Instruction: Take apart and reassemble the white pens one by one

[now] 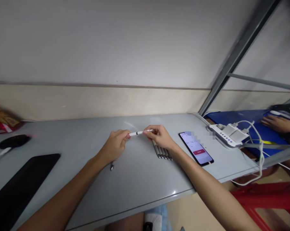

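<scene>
A slim white pen (136,133) with a dark band is held level above the table, between my two hands. My left hand (116,143) pinches its left end, and the fingers of my right hand (161,137) close around its right end. Below my right hand lies a row of several grey pens (162,151) with shiny metal tips, partly hidden by that hand and wrist. A small metal-tipped piece (112,166) pokes out beneath my left wrist; the rest of it is covered.
On the grey table (140,179), a lit phone (196,149) lies right of my right forearm. Beyond it sits a power strip (225,136) with plugs and white cables. A black mat (27,186), a dark oval object (13,141) and a red packet (5,123) are left. Another person's hand (279,123) shows far right.
</scene>
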`<action>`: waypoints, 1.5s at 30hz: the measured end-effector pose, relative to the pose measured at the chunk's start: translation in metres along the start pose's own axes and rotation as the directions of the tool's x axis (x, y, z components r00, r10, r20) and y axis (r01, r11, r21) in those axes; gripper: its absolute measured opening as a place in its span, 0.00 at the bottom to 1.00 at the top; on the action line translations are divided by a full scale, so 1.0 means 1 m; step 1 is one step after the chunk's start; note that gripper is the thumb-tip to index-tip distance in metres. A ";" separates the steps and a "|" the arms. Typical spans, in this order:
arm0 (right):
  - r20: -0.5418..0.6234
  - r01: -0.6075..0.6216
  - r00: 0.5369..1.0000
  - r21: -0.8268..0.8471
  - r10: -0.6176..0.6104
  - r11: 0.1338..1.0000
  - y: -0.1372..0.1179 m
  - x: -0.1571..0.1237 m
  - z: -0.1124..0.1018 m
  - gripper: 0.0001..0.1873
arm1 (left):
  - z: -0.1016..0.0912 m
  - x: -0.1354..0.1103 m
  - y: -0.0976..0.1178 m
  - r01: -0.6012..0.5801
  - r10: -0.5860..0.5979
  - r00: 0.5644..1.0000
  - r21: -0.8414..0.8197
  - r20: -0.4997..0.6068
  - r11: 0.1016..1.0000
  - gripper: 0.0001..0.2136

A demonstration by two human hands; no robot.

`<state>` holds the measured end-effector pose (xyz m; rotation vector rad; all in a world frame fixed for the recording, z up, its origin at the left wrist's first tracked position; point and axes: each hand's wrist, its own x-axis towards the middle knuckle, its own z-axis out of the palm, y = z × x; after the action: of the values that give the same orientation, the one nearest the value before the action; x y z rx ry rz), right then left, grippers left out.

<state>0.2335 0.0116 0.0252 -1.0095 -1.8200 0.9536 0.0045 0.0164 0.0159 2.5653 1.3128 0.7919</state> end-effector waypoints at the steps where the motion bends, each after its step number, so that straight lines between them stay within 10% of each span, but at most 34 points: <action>1: -0.027 -0.021 0.999 0.137 0.025 0.990 0.002 0.002 0.001 0.16 | 0.000 0.000 0.002 -0.009 0.009 1.000 -0.016 0.003 1.000 0.12; 8: -0.067 -0.095 0.970 0.781 0.234 0.618 0.009 0.010 -0.008 0.14 | -0.010 0.001 -0.005 0.074 -0.076 0.994 -0.023 -0.083 0.997 0.11; 16: -0.059 -0.087 0.969 0.829 0.241 0.552 0.008 0.008 -0.012 0.16 | -0.022 0.003 -0.025 0.252 -0.236 0.960 0.097 -0.148 0.963 0.07; 45: -0.070 -0.029 0.976 0.898 0.208 0.439 0.011 0.010 -0.011 0.11 | -0.008 0.000 -0.037 0.101 -0.096 0.995 0.229 -0.031 0.968 0.07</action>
<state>0.2427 0.0270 0.0223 -0.4762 -0.8098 1.6146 -0.0256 0.0383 0.0092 2.6434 1.6122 0.6844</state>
